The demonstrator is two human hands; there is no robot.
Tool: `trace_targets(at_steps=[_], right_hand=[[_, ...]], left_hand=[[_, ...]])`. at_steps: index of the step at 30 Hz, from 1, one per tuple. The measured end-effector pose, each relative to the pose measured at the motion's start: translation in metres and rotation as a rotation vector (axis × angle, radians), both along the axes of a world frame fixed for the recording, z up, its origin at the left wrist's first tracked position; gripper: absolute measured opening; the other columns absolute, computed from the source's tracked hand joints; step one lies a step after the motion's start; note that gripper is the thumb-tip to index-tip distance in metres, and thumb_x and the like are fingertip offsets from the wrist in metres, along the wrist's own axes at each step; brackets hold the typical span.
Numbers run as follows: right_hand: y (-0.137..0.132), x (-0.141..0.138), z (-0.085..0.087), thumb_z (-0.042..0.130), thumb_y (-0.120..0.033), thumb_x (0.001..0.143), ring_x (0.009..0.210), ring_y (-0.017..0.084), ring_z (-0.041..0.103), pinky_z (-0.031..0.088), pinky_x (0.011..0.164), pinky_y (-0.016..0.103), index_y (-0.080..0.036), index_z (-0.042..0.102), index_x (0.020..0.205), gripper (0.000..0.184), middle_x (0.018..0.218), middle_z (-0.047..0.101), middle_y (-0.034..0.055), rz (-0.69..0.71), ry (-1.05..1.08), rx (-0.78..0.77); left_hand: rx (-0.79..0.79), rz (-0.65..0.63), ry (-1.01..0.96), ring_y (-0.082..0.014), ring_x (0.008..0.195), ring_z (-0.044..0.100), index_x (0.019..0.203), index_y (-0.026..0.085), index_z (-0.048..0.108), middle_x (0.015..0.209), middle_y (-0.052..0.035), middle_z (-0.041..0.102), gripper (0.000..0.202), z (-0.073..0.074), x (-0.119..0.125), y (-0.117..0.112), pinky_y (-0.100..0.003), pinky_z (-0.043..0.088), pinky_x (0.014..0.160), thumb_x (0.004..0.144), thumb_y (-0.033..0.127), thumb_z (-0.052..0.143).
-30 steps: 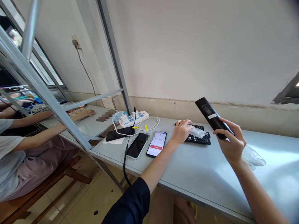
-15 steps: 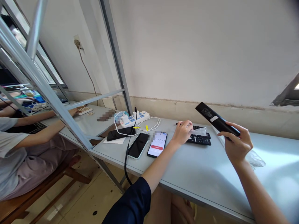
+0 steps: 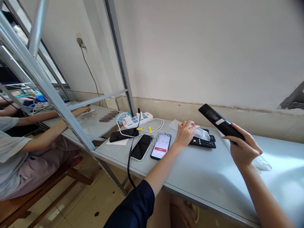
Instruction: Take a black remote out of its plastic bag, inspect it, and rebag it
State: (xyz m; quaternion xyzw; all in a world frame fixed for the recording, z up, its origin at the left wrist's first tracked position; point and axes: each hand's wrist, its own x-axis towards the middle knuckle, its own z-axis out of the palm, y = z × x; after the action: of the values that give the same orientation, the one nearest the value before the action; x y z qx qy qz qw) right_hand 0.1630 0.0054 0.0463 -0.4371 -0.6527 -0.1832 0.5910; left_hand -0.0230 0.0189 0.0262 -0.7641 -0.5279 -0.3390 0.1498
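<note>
Head view: left hand (image 3: 186,134) pinches clear bag (image 3: 201,133); right hand (image 3: 243,150) holds remote (image 3: 217,122).

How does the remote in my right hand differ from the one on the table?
The held remote in the right hand is raised, tilted, labelled back showing; the table remote lies flat, buttons up. A clear bag at the left hand partly covers the table remote; the held remote is bare. Both are black.
</note>
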Motion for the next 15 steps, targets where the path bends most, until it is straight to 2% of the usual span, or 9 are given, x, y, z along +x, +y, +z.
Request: trace_targets(at_steps=[2,7,11,15], right_hand=[[0.005,0.001,-0.003,0.048,-0.029,0.085,0.071,0.022,0.068,0.056,0.063,0.041,-0.029,0.064,0.045,0.043,0.085,0.073,0.0022,0.009,0.007,0.072],[0.018,0.003,-0.008,0.060,-0.014,0.078,0.061,0.016,0.067,0.052,0.050,0.029,-0.027,0.064,0.047,0.034,0.083,0.073,-0.0041,0.098,0.010,0.423],[0.018,0.002,-0.007,0.060,-0.002,0.076,0.065,0.016,0.069,0.051,0.049,0.027,-0.025,0.065,0.053,0.033,0.090,0.074,-0.0054,0.147,-0.038,0.517],[0.015,0.002,-0.005,0.060,0.004,0.074,0.070,0.018,0.071,0.051,0.051,0.028,-0.024,0.066,0.058,0.033,0.100,0.073,-0.0048,0.176,-0.070,0.544]], left_hand=[[0.001,0.016,0.031,-0.0173,0.100,0.053,0.111,0.029,0.063,0.109,-0.0019,0.062,0.033,-0.001,-0.001,-0.001,-0.032,0.037,0.087,0.088,0.009,0.050],[0.006,0.039,0.072,-0.0176,0.106,0.052,0.120,0.027,0.058,0.113,-0.0030,0.062,0.044,-0.002,-0.002,-0.002,-0.033,0.036,0.088,0.088,0.002,0.043],[0.025,0.036,0.076,-0.0175,0.107,0.053,0.117,0.025,0.060,0.111,-0.0035,0.063,0.039,-0.004,0.000,0.001,-0.033,0.036,0.089,0.089,0.004,0.044],[0.008,0.019,0.048,-0.0160,0.103,0.056,0.103,0.026,0.067,0.106,-0.0015,0.065,0.032,-0.007,0.000,0.003,-0.032,0.036,0.088,0.087,0.004,0.049]])
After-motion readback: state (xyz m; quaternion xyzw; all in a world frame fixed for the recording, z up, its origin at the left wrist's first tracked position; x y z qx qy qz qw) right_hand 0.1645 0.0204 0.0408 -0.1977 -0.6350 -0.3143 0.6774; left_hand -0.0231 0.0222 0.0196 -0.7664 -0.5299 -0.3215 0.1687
